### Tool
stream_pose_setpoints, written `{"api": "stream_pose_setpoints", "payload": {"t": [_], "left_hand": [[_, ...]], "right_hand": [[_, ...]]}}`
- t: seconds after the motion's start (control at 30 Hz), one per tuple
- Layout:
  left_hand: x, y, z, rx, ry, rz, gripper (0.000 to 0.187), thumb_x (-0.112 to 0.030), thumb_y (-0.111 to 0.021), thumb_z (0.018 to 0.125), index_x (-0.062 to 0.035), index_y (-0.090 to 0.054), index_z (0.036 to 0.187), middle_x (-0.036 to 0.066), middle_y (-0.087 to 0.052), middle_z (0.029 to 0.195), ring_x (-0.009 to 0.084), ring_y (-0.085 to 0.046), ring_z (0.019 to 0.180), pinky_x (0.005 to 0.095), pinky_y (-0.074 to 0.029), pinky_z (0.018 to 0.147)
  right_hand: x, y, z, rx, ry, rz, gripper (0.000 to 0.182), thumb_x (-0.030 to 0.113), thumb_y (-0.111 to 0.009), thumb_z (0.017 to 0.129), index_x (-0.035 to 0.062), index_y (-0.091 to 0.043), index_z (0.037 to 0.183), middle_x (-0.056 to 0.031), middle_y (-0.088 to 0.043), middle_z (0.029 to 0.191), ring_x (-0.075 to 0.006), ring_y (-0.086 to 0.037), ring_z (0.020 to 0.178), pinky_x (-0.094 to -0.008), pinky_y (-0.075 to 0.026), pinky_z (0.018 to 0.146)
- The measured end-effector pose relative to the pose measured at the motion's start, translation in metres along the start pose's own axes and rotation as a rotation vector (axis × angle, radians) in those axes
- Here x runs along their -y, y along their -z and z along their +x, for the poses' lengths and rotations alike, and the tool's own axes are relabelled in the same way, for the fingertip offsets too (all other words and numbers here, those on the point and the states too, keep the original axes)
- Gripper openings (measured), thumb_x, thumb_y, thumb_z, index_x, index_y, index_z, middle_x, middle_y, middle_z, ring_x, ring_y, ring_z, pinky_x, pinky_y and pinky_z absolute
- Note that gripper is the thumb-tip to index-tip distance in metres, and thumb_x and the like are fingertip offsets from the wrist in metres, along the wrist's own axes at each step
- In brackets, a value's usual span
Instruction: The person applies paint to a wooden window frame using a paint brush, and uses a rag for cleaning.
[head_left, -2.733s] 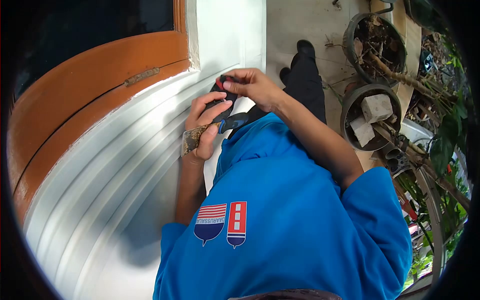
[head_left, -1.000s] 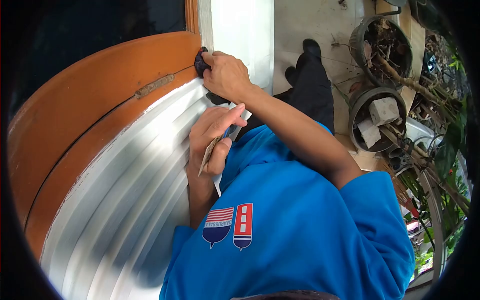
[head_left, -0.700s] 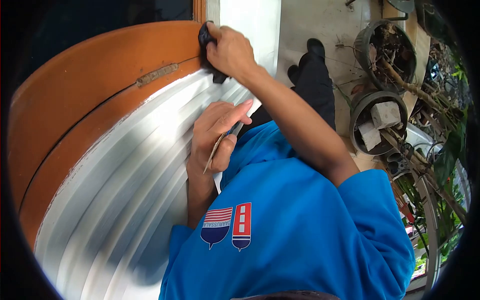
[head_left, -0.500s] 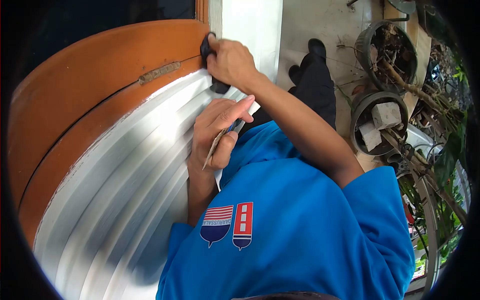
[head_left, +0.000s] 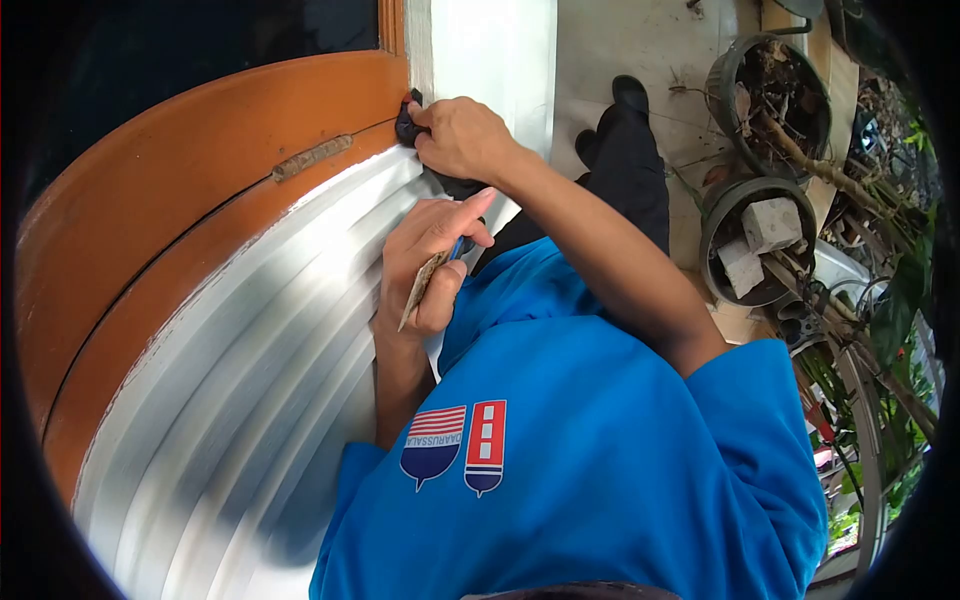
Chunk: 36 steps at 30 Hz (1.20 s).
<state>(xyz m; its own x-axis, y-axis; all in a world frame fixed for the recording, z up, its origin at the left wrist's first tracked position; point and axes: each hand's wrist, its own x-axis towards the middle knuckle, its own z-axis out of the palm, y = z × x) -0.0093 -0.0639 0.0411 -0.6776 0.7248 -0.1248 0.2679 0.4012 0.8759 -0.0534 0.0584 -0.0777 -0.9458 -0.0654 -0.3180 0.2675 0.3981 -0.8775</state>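
Note:
My right hand (head_left: 465, 140) is closed on a black cloth (head_left: 408, 122), pressing it to the corner where the orange wooden frame (head_left: 230, 120) meets the white post. Part of the cloth hangs below that hand. Just under it, my left hand (head_left: 425, 265) is wrapped round a thin flat tool (head_left: 422, 288) with a rough brown face and a bit of blue between the fingers; its kind is not clear. The index finger of this hand points out towards my right wrist. A rusty hinge (head_left: 312, 158) sits on the dark seam of the frame, left of the cloth.
White ridged moulding (head_left: 250, 370) curves below the orange frame. Dark glass (head_left: 220, 45) fills the upper left. To the right stand two plant pots (head_left: 735, 225), one holding pale blocks (head_left: 772, 225), with branches and leaves beyond. My shoes (head_left: 630, 95) rest on the tiled floor.
My right hand has slid slightly down with the cloth, which now looks more bunched. My left hand keeps its grip nearly in place. The view has shifted a little.

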Motion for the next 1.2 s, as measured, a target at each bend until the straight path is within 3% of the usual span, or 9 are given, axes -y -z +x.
{"api": "stream_pose_setpoints", "payload": {"t": [0.07, 0.37, 0.47, 0.57, 0.63, 0.77, 0.9, 1.13, 1.2], "left_hand": [[0.003, 0.0, -0.001, -0.014, -0.001, -0.026, 0.07, -0.017, -0.046, 0.062, 0.006, -0.062, 0.126, 0.017, -0.068, 0.079, 0.0277, -0.06, 0.083, 0.041, -0.048, 0.087], [0.002, 0.0, 0.0, 0.034, -0.002, 0.06, 0.069, -0.016, -0.046, 0.062, 0.0061, -0.062, 0.125, 0.017, -0.067, 0.078, 0.0282, -0.06, 0.083, 0.0412, -0.049, 0.087], [0.001, -0.002, -0.001, 0.015, 0.005, 0.033, 0.069, -0.016, -0.046, 0.062, 0.0059, -0.062, 0.126, 0.017, -0.066, 0.078, 0.0284, -0.06, 0.082, 0.0416, -0.049, 0.086], [0.002, 0.0, 0.001, 0.013, -0.078, 0.015, 0.069, -0.009, -0.048, 0.06, 0.0035, -0.063, 0.126, 0.014, -0.066, 0.077, 0.0286, -0.06, 0.076, 0.0425, -0.048, 0.077], [0.002, -0.001, -0.001, 0.001, -0.08, 0.009, 0.07, -0.009, -0.048, 0.059, 0.0035, -0.063, 0.126, 0.014, -0.066, 0.077, 0.0285, -0.06, 0.075, 0.0422, -0.048, 0.077], [0.004, -0.001, 0.001, 0.0, -0.096, -0.002, 0.071, -0.009, -0.049, 0.058, 0.0035, -0.063, 0.126, 0.014, -0.065, 0.076, 0.0287, -0.06, 0.075, 0.0416, -0.048, 0.076], [0.003, 0.0, 0.002, 0.002, -0.067, 0.014, 0.07, -0.011, -0.048, 0.06, 0.0042, -0.063, 0.126, 0.014, -0.065, 0.075, 0.0281, -0.059, 0.075, 0.0412, -0.049, 0.079], [0.001, 0.0, 0.003, 0.022, -0.027, 0.015, 0.068, -0.015, -0.048, 0.062, 0.0066, -0.062, 0.125, 0.016, -0.065, 0.075, 0.0276, -0.059, 0.078, 0.0409, -0.049, 0.083], [-0.001, 0.002, 0.001, 0.033, -0.014, 0.029, 0.068, -0.015, -0.048, 0.062, 0.0069, -0.062, 0.124, 0.016, -0.064, 0.075, 0.0276, -0.058, 0.078, 0.0409, -0.049, 0.082]], "right_hand": [[0.004, 0.012, 0.0, 0.101, -0.03, -0.023, 0.034, 0.02, -0.053, 0.082, 0.0095, -0.074, 0.107, -0.0199, -0.072, 0.094, -0.0373, -0.07, 0.089, -0.0458, -0.056, 0.081], [-0.008, -0.012, -0.01, -0.111, 0.008, 0.18, 0.048, 0.018, -0.053, 0.078, 0.0066, -0.069, 0.122, -0.0241, -0.069, 0.09, -0.0406, -0.067, 0.085, -0.0441, -0.052, 0.082], [-0.016, -0.014, -0.012, -0.178, 0.175, 0.202, 0.048, 0.016, -0.053, 0.079, 0.0048, -0.068, 0.123, -0.0243, -0.069, 0.088, -0.0393, -0.066, 0.083, -0.0426, -0.052, 0.081], [-0.029, -0.011, -0.014, -0.087, 0.244, 0.26, 0.046, 0.02, -0.053, 0.079, 0.0106, -0.07, 0.122, -0.0241, -0.07, 0.09, -0.0402, -0.068, 0.087, -0.0454, -0.053, 0.084], [-0.026, 0.002, -0.013, 0.0, 0.014, 0.341, 0.048, 0.02, -0.053, 0.08, 0.0101, -0.068, 0.124, -0.0238, -0.07, 0.095, -0.0401, -0.068, 0.089, -0.045, -0.053, 0.086], [-0.025, -0.007, 0.005, -0.127, 0.134, 0.283, 0.05, 0.015, -0.053, 0.081, 0.0037, -0.064, 0.129, -0.0298, -0.068, 0.094, -0.0374, -0.068, 0.079, -0.0379, -0.051, 0.084], [-0.014, -0.001, -0.001, 0.026, 0.087, 0.189, 0.05, 0.018, -0.054, 0.079, 0.0025, -0.065, 0.126, -0.0316, -0.065, 0.087, -0.0427, -0.065, 0.079, -0.0426, -0.051, 0.082], [-0.013, -0.004, -0.004, -0.063, 0.071, 0.252, 0.048, 0.016, -0.055, 0.078, -0.0003, -0.067, 0.122, -0.0265, -0.067, 0.085, -0.0396, -0.065, 0.076, -0.0401, -0.052, 0.078], [-0.01, -0.008, -0.01, -0.11, 0.224, 0.145, 0.047, 0.014, -0.056, 0.079, 0.0, -0.067, 0.122, -0.0243, -0.067, 0.087, -0.0379, -0.065, 0.078, -0.0389, -0.052, 0.078]]}}
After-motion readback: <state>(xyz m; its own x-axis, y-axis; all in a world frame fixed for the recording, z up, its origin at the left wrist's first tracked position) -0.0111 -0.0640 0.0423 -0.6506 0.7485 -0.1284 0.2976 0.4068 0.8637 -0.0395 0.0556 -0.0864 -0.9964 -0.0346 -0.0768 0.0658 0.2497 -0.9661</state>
